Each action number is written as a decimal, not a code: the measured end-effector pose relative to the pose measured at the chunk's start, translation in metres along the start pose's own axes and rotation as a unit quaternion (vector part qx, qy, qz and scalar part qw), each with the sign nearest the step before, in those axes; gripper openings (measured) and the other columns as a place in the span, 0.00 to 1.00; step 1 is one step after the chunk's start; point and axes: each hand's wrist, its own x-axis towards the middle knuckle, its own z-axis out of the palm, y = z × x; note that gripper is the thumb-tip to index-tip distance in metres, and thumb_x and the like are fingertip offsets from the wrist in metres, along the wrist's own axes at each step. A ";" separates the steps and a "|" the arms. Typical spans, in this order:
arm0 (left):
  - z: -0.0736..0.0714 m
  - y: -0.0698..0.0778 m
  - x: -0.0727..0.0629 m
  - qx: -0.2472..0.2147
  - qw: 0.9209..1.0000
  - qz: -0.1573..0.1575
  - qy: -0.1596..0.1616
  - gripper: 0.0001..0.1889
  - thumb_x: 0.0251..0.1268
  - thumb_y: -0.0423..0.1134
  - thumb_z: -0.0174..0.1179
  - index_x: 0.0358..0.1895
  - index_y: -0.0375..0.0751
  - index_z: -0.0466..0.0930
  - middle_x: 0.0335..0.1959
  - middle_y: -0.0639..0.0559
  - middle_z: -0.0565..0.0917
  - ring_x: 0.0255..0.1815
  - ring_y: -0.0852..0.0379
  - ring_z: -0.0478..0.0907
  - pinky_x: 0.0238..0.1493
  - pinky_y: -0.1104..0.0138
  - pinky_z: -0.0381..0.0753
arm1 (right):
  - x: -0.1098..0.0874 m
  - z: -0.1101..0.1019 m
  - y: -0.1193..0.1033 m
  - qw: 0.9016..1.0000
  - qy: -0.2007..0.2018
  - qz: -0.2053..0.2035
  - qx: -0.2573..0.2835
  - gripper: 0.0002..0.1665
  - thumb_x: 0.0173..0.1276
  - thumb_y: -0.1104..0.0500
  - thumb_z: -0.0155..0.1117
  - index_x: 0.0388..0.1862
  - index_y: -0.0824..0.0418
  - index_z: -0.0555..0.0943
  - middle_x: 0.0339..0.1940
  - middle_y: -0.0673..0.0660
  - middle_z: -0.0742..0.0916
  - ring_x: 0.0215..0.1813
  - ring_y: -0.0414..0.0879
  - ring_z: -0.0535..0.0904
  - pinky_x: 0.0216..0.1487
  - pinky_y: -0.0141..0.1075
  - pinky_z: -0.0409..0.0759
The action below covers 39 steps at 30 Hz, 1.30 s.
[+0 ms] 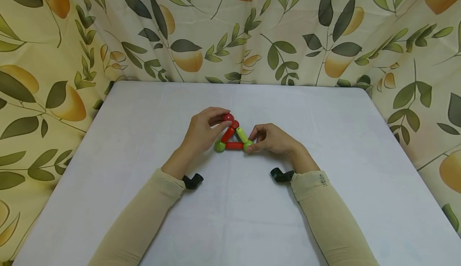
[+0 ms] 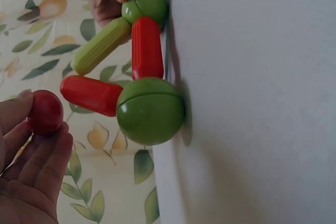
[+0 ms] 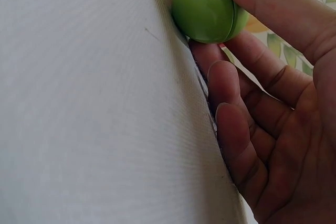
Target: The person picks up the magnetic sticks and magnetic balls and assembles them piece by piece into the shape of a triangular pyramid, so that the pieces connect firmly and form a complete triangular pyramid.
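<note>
On the white table, two green balls [image 1: 220, 146] are joined by a red rod [image 2: 147, 48]. A second red rod [image 2: 92, 94] slants from the left green ball. From the right one slants a yellow-green rod [image 2: 102, 45]. My left hand [image 1: 204, 128] pinches a red ball [image 2: 46, 113] between thumb and fingers, beside the rods' upper ends; in the left wrist view a gap separates them. A small red piece [image 1: 235, 124] shows at the top; its shape is unclear. My right hand [image 1: 273, 139] pinches the right green ball [image 3: 210, 9], its lower fingers curled near the tabletop.
A white cloth covers the table [image 1: 230, 218]. Behind it and at both sides hangs a curtain [image 1: 230, 30] with leaf and fruit prints. Black wrist devices [image 1: 193, 181] sit at both sleeve cuffs.
</note>
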 end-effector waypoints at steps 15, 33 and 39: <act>0.010 0.002 -0.003 0.020 0.998 0.055 -0.017 0.18 0.67 0.38 0.71 0.58 0.42 0.85 0.53 0.52 0.86 0.56 0.52 0.87 0.60 0.55 0.85 | 0.001 0.000 -0.001 1.000 -0.001 -0.004 -0.005 0.21 0.54 0.54 0.85 0.41 0.59 0.84 0.31 0.56 0.83 0.36 0.49 0.77 0.39 0.35 0.73; 0.013 0.000 -0.004 0.099 0.992 0.073 -0.030 0.18 0.69 0.44 0.69 0.60 0.48 0.85 0.57 0.56 0.86 0.62 0.56 0.83 0.65 0.60 0.81 | 0.002 0.000 0.001 1.000 -0.004 -0.003 0.002 0.21 0.54 0.55 0.85 0.41 0.59 0.84 0.31 0.56 0.84 0.35 0.49 0.77 0.37 0.35 0.74; 0.012 -0.001 -0.004 0.109 0.991 0.070 -0.038 0.19 0.69 0.43 0.70 0.61 0.50 0.84 0.59 0.56 0.86 0.64 0.56 0.81 0.69 0.58 0.78 | 0.002 0.000 0.002 1.000 -0.006 -0.011 0.002 0.21 0.54 0.55 0.85 0.42 0.59 0.83 0.32 0.56 0.84 0.36 0.49 0.77 0.38 0.34 0.74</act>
